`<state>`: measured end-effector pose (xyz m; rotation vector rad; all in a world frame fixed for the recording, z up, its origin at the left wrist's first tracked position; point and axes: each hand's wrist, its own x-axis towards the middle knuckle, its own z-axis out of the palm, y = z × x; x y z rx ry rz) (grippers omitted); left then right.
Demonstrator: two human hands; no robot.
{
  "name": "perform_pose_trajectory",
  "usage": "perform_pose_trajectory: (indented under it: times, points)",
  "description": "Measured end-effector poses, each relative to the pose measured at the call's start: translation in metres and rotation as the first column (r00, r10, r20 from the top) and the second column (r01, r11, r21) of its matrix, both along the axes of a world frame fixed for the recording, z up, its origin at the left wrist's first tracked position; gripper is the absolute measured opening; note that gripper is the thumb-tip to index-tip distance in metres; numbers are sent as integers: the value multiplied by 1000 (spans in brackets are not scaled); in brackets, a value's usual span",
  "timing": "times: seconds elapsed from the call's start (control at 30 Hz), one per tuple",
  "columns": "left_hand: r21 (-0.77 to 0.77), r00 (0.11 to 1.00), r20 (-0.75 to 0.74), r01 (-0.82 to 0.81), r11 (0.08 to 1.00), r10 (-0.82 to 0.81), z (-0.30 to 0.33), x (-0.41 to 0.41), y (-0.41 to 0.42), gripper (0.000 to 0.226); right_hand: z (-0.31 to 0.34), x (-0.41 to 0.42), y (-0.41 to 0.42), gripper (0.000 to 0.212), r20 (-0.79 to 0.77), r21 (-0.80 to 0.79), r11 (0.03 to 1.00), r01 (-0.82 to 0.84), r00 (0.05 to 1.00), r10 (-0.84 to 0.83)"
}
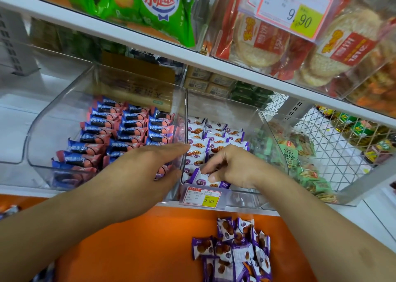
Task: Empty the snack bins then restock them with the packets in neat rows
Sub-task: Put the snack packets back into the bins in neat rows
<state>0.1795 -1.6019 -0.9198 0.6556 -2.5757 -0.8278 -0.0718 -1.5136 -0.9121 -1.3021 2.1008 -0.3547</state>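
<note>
While the middle bin (222,110) is being restocked, a purple-and-white packet (203,177) is pinched by the right hand (232,166) at the bin's front edge, just behind the price tag (203,197); the left hand (150,168) lies flat with straight fingers against the clear wall between this bin and the blue-and-pink packets (120,131) at nine o'clock. To do the step well, the packet should be stood on edge, face forward, and tucked tight against the row already laid at twelve o'clock, so that the overlap matches the packets behind it. The wall is best steadied by the flat hand so the bin does not slide. More loose packets (235,247) wait on the orange counter (132,239) at six o'clock and should be taken one at a time. Judging by that pile, the restocking is well along but unfinished. The green packets (300,153) at three o'clock need no touching.
</note>
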Motion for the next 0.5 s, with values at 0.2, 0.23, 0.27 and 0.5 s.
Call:
perform_pose_trajectory:
  times: [0.2, 0.23, 0.27, 0.5]
  points:
    - [-6, 1000, 4, 3, 1000, -3, 0, 0, 0, 59, 1, -3, 8, 26, 23, 59, 998, 6, 1000, -7]
    - [-7, 1000, 4, 1, 1000, -1, 1, -1, 0, 59, 1, -3, 9, 26, 40, 45, 999, 12, 999, -13]
    - [-9, 1000, 4, 0, 1000, 0, 1, 0, 0, 59, 0, -2, 9, 26, 55, 30, 999, 26, 998, -28]
    - [-14, 1000, 3, 1, 1000, -1, 1, 0, 0, 58, -4, 2, 15, 17, 49, -48, 991, 125, 991, -123]
